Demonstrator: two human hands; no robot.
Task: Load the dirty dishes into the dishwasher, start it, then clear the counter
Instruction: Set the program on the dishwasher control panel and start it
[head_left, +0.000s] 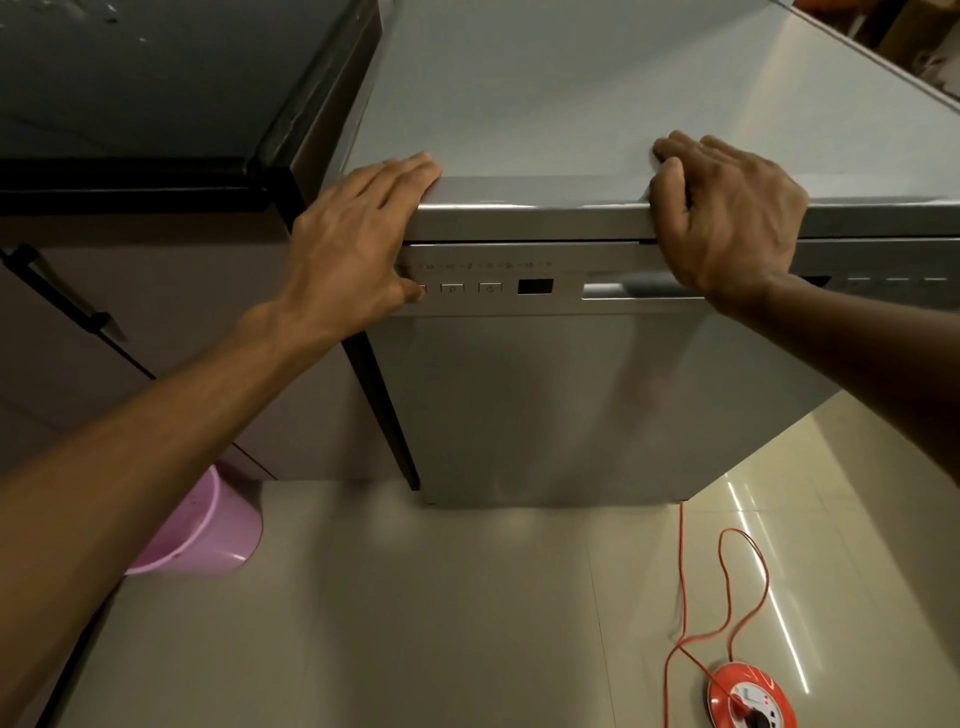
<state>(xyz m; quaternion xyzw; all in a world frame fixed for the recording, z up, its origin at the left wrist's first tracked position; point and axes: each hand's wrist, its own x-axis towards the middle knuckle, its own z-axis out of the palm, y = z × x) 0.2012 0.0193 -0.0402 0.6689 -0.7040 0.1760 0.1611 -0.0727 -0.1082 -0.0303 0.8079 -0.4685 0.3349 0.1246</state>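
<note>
Dishwasher (571, 395), door closed: start step in hand
Our left hand (353, 244) lies flat on its top corner, thumb at a button (420, 289); right hand (727, 218) curls over the front edge; next, we judge, a firm press

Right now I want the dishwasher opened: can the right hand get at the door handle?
Probably yes. The right hand grips the dishwasher's top edge just above the door handle; nothing lies between, though its wrist covers part of it.

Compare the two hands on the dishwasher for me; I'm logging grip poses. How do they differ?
The left hand lies flat with straight fingers over the dishwasher top's left front corner, thumb down by the panel buttons; the right hand has fingers curled over the top's front edge, farther right above the door handle. Both rest on the top's front edge.
</note>
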